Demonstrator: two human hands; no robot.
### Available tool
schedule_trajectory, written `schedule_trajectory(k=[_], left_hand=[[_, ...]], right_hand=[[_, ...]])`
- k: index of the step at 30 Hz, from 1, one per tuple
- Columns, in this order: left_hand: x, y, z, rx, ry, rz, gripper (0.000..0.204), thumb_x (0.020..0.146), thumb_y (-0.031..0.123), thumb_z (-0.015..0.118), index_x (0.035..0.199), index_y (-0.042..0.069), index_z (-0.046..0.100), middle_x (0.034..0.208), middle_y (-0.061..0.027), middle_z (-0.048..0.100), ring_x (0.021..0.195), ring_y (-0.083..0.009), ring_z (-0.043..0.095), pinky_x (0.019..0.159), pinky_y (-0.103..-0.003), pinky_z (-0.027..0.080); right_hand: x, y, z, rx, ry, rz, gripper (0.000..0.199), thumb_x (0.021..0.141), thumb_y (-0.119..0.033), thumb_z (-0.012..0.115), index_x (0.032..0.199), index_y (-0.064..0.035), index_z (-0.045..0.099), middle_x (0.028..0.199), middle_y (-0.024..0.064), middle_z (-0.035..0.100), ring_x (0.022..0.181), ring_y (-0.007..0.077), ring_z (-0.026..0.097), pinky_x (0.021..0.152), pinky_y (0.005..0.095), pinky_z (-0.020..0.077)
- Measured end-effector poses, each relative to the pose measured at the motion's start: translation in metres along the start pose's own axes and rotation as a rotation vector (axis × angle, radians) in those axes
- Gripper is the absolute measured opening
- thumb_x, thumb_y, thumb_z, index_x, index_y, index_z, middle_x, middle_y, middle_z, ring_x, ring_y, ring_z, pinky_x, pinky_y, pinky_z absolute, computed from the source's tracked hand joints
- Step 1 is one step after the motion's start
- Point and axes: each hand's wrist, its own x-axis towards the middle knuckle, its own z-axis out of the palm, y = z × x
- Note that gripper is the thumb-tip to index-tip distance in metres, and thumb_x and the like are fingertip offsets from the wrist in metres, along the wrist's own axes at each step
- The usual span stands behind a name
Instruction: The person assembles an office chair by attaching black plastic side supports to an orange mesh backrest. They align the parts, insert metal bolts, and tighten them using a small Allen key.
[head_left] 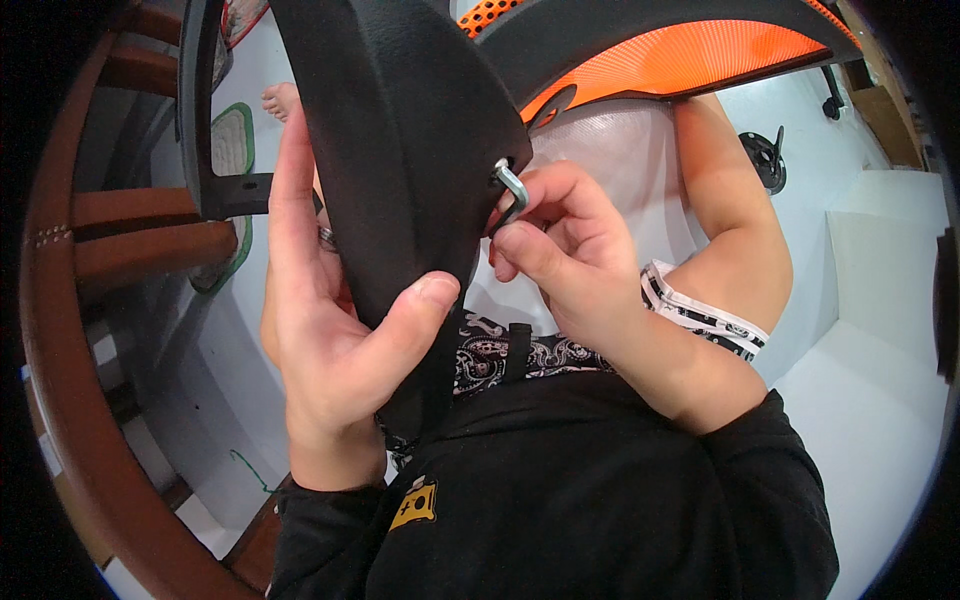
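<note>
A long black plastic chair part (400, 130) rises in front of me, its lower end near my lap. My left hand (330, 310) grips it from the left, thumb across its face and the other fingers partly hidden along its side and behind. At its right edge, a bent silver hex key (512, 190) stands against a hole or fastener. The right hand (575, 235) pinches the key between thumb and fingers; its lower arm is partly covered by them. Beyond it, the orange mesh panel (680, 60) has a black frame (640, 22).
A black looped bracket (195, 150) stands left of the part. Brown rails of a furniture frame (60, 330) curve along the left side. On the floor at right lies a round black part (765, 160), with a cardboard box (890, 110) farther off. A green cord (245, 470) lies lower left.
</note>
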Motion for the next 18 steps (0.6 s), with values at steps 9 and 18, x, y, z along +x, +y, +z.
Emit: schedule_trajectory(k=[9, 18], left_hand=[[-0.006, 0.004, -0.018, -0.115, -0.215, -0.143, 0.090, 0.069, 0.011, 0.078, 0.143, -0.006, 0.031, 0.129, -0.0200, 0.055, 0.114, -0.0275, 0.061, 0.098, -0.035, 0.048], [-0.023, 0.035, 0.007, -0.195, -0.040, -0.170, 0.075, 0.072, 0.018, 0.069, 0.136, -0.006, 0.039, 0.122, -0.0209, 0.059, 0.107, -0.0269, 0.064, 0.096, -0.035, 0.051]], right_hand=[[-0.002, -0.006, 0.010, -0.204, 0.056, 0.043, 0.021, 0.090, 0.004, 0.065, 0.107, -0.0015, 0.055, 0.095, 0.0061, 0.063, 0.085, 0.0141, 0.065, 0.078, 0.0279, 0.0555], [0.000, -0.036, 0.019, -0.684, -0.124, -0.176, 0.019, 0.090, 0.000, 0.066, 0.107, -0.0022, 0.058, 0.095, -0.0009, 0.062, 0.087, 0.0058, 0.060, 0.079, 0.0218, 0.0491]])
